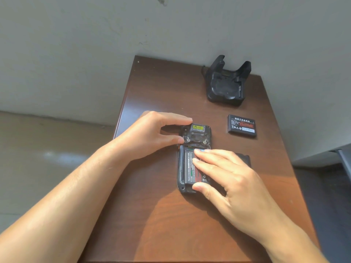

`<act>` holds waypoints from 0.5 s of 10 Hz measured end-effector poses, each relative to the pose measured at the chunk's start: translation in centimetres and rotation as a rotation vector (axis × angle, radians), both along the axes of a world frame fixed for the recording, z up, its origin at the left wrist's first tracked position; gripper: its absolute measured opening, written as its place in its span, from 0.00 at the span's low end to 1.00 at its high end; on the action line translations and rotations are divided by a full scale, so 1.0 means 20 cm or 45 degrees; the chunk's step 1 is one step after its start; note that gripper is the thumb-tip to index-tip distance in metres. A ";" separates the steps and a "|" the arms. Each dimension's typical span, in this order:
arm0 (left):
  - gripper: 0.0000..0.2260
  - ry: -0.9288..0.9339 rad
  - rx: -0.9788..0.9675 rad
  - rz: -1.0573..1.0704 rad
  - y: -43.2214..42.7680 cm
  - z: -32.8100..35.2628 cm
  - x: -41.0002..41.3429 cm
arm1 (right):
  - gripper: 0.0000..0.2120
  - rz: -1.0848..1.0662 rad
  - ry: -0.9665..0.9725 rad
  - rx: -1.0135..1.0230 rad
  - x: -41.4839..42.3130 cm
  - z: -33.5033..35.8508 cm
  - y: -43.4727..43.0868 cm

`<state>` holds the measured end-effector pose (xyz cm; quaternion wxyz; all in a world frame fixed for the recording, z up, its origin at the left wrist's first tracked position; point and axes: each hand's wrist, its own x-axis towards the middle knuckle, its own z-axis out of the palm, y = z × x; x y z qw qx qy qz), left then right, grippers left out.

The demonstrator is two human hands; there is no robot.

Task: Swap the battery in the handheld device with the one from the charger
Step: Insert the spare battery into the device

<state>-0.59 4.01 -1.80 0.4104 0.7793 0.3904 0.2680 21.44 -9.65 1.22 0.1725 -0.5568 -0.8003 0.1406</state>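
Observation:
A black handheld device [195, 137] lies face down on the brown table [167, 215], its back cover off. A battery [190, 168] with a red and white label sits in its open compartment. My left hand [152, 135] pinches the device's top end between thumb and fingers. My right hand [228, 177] rests its fingertips flat on the battery, thumb at the battery's lower edge. A second black battery [242, 126] lies loose on the table to the right. The black charger cradle [227, 82] stands at the back right with nothing in it.
A dark flat part [244, 158], perhaps the back cover, lies partly hidden behind my right hand. The table stands against a grey wall, with its left edge dropping to a concrete floor [47, 158]. A dark object [344, 160] shows at the far right.

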 end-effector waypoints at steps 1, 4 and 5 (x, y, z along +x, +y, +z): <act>0.23 0.009 0.005 -0.015 0.00 0.00 0.00 | 0.23 -0.003 -0.013 0.027 0.00 -0.02 0.01; 0.23 -0.018 -0.011 -0.012 0.00 -0.01 0.00 | 0.24 -0.191 0.074 -0.040 0.01 -0.03 0.06; 0.23 -0.016 -0.004 -0.008 0.00 -0.01 0.01 | 0.29 -0.223 0.074 -0.069 0.01 -0.03 0.06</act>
